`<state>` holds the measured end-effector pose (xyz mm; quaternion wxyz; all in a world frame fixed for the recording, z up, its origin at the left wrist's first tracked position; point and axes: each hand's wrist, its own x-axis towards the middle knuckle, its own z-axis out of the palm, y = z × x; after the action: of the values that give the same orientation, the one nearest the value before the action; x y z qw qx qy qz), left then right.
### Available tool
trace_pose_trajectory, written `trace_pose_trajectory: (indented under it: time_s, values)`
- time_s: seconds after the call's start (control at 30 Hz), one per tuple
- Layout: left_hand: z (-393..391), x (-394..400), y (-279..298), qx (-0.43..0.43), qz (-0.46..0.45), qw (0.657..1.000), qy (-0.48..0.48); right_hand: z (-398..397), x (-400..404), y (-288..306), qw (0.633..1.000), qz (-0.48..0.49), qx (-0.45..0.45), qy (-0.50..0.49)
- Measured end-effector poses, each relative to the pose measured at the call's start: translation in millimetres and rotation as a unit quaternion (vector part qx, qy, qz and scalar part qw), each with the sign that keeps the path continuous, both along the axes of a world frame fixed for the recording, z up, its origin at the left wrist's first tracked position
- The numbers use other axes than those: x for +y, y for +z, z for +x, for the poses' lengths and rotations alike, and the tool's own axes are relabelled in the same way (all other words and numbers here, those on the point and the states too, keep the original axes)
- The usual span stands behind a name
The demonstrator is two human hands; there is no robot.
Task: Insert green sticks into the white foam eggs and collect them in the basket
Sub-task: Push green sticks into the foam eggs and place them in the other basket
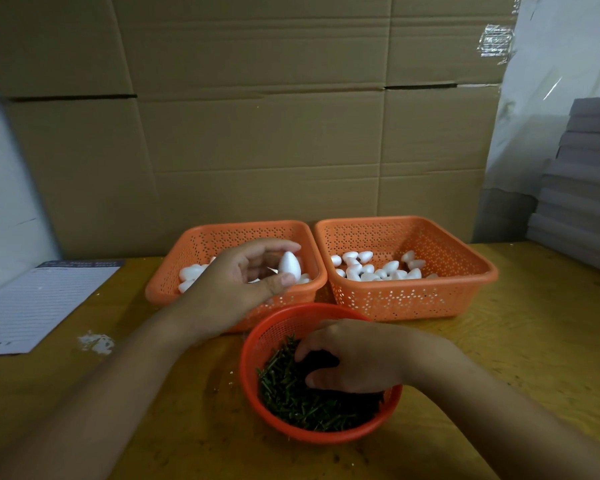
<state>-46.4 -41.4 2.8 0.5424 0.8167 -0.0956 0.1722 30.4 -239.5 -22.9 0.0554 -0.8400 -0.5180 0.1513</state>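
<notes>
Foam egg (pixel 288 262), white and pointed end up, sits pinched between the thumb and fingers (pixel 286 279) of the left hand (pixel 238 282), held just above the left orange basket (pixel 160 289), where more loose eggs lie. The right orange basket (pixel 478 271), just beside it, holds another scatter of white eggs; I cannot tell from here whether any carry sticks. Nearer the person, the right hand (pixel 352 356) reaches down into the round red basket (pixel 248 355) full of green sticks (pixel 291 393), its fingers curled into the pile; whether they have closed on a single stick is hidden in shadow.

The likely trouble is at the pick: the sticks are thin and tangled, so the hand may lift several at once or none, and strays could drop onto the desk (pixel 534 341). At the push, foam crumbles easily, and an off-centre or slanted stick may tear out through the egg's side. White crumbs (pixel 96 342) already lie on the desk near a lined sheet of paper (pixel 39 306). A tight squeeze could also dent the egg.
</notes>
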Motion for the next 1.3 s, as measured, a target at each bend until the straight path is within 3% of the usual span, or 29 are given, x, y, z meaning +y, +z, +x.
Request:
trace_pose_trajectory:
  time_s: [0.4,1.1,1.3]
  values:
    - [1.2,-5.0,-3.3,0.107,-0.193,0.973,-0.062,-1.6,0.5,-0.4,1.0,-0.002,-0.004,-0.003]
    - [-0.1,-6.1,0.0,0.106,-0.259,0.956,-0.087,-1.3,0.1,0.3,1.0,-0.008,-0.003,0.002]
    - [-0.2,-7.6,-3.6,0.101,-0.203,0.971,-0.069,-0.5,0.1,-0.9,1.0,-0.003,-0.003,0.001]
